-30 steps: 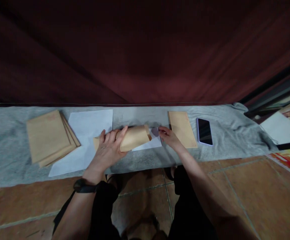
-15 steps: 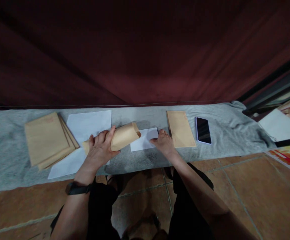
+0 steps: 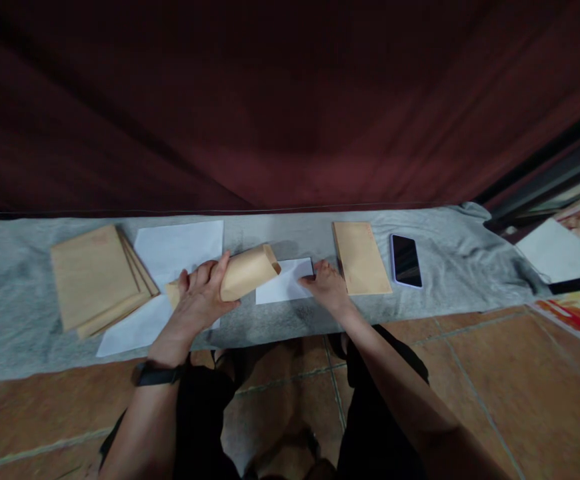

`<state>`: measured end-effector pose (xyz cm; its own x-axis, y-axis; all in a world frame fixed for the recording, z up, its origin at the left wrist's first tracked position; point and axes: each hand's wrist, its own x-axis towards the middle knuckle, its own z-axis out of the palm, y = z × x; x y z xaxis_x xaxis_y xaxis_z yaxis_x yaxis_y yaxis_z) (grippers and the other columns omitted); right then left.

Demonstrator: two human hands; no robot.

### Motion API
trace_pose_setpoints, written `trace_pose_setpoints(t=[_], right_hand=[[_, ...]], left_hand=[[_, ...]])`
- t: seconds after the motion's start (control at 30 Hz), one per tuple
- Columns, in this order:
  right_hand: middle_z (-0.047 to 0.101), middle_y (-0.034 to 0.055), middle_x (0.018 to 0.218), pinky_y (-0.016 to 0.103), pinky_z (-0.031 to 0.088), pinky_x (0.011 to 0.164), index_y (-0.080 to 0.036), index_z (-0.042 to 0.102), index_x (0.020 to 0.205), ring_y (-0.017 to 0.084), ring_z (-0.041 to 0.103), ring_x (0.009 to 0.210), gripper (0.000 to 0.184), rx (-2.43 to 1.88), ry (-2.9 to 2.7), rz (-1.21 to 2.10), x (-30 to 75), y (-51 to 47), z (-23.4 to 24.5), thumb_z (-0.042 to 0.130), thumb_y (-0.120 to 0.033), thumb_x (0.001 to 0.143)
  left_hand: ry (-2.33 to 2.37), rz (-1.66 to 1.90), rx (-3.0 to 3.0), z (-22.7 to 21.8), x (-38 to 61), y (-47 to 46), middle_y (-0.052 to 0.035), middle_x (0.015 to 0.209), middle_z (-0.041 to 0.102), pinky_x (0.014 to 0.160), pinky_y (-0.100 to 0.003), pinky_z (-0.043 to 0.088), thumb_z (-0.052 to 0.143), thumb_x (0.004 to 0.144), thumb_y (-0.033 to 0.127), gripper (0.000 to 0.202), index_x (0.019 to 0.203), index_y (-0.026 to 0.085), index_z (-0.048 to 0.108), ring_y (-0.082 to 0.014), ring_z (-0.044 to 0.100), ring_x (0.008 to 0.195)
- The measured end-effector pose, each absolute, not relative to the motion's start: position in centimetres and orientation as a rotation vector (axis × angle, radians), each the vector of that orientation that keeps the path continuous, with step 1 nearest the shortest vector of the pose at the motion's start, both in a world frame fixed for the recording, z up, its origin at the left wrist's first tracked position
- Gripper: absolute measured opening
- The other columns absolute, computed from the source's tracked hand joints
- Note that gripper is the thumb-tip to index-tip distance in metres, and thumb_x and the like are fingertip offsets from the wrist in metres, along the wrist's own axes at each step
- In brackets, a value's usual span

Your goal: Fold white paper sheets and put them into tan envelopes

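Note:
My left hand grips a brown paper envelope, fingers across its top and thumb along its near side. The envelope bulges, and its open mouth faces right. Just right of that mouth lies a white sheet of paper, small and probably folded, its upper left part behind the envelope. My right hand holds this paper by its right end, thumb over the paper and fingers bent at the edge. Whether the paper's left end enters the envelope, I cannot tell.
A stack of brown envelopes lies at the left, partly over larger white sheets. More brown envelopes and a phone lie on the right. Grey cloth covers the narrow surface, with a dark red curtain behind.
The white paper has slid slightly left, toward the envelope's mouth. My right hand has shifted a little with it; my left hand keeps its hold on the envelope.

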<state>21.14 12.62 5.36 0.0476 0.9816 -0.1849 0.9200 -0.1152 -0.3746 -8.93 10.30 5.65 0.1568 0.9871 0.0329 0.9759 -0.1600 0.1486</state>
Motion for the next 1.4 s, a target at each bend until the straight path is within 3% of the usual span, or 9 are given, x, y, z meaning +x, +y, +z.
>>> trace_pose_setpoints(t=[0.13, 0.3, 0.47, 0.57, 0.77, 1.13, 1.4], right_hand=[[0.070, 0.0224, 0.120, 0.038, 0.049, 0.098, -0.009, 0.057, 0.125, 0.034, 0.066, 0.116, 0.053, -2.194, -2.032, 0.606, 20.4, 12.5, 5.4, 0.067, -0.048, 0.091], [0.069, 0.0207, 0.121, 0.041, 0.048, 0.098, -0.011, 0.059, 0.121, 0.034, 0.066, 0.116, 0.048, -2.199, -2.028, 0.658, 20.3, 12.7, 5.4, 0.066, -0.047, 0.090], [0.073, 0.0127, 0.112, 0.036, 0.051, 0.091, -0.016, 0.061, 0.114, 0.028, 0.070, 0.107, 0.027, -2.123, -1.904, 0.767, 20.9, 12.8, 5.5, 0.063, -0.030, 0.091], [0.076, 0.0076, 0.104, 0.032, 0.052, 0.086, -0.019, 0.058, 0.120, 0.024, 0.073, 0.099, 0.030, -2.070, -1.806, 0.870, 21.3, 12.9, 5.5, 0.064, -0.029, 0.092], [0.076, 0.0149, 0.108, 0.038, 0.052, 0.089, -0.016, 0.057, 0.123, 0.030, 0.072, 0.106, 0.047, -2.128, -1.895, 0.771, 20.8, 12.4, 6.0, 0.067, -0.049, 0.091], [0.070, 0.0137, 0.116, 0.039, 0.051, 0.096, -0.017, 0.063, 0.111, 0.027, 0.067, 0.110, 0.027, -2.076, -1.937, 0.709, 19.3, 11.9, 5.2, 0.065, -0.032, 0.088], [0.074, 0.0023, 0.087, 0.032, 0.055, 0.076, -0.020, 0.064, 0.112, 0.021, 0.071, 0.084, 0.032, -1.789, -1.533, 1.141, 19.4, 13.1, 3.6, 0.069, -0.026, 0.081]], left_hand=[[1.962, 0.202, 2.337, 5.4, -9.1, 10.3, -0.0168, 0.146, 0.047, 0.120, -0.062, 0.013, 0.070, 0.076, 0.043, 0.108, 0.164, 0.024, 0.010, -0.0387, 0.042, 0.136], [1.960, 0.209, 2.345, 5.5, -9.0, 10.3, -0.0167, 0.145, 0.048, 0.120, -0.061, 0.014, 0.070, 0.075, 0.041, 0.109, 0.164, 0.023, 0.011, -0.0382, 0.043, 0.135], [1.962, 0.216, 2.326, 5.5, -8.9, 10.3, -0.0163, 0.146, 0.047, 0.120, -0.062, 0.014, 0.070, 0.076, 0.041, 0.108, 0.164, 0.024, 0.010, -0.0385, 0.043, 0.136], [1.965, 0.211, 2.319, 5.5, -9.0, 10.3, -0.0165, 0.146, 0.047, 0.120, -0.063, 0.013, 0.070, 0.077, 0.041, 0.108, 0.164, 0.025, 0.010, -0.0379, 0.042, 0.137], [1.986, 0.209, 2.296, 5.4, -9.1, 10.3, -0.0153, 0.145, 0.047, 0.120, -0.061, 0.014, 0.070, 0.076, 0.043, 0.109, 0.165, 0.026, 0.009, -0.0380, 0.042, 0.136], [2.009, 0.162, 2.209, 5.3, -8.9, 10.6, -0.0157, 0.149, 0.044, 0.120, -0.063, 0.015, 0.071, 0.076, 0.044, 0.109, 0.164, 0.027, 0.009, -0.0389, 0.040, 0.139], [2.000, 0.173, 2.210, 5.6, -8.8, 10.4, -0.0161, 0.150, 0.044, 0.120, -0.061, 0.014, 0.071, 0.076, 0.043, 0.109, 0.164, 0.027, 0.009, -0.0372, 0.040, 0.140]])
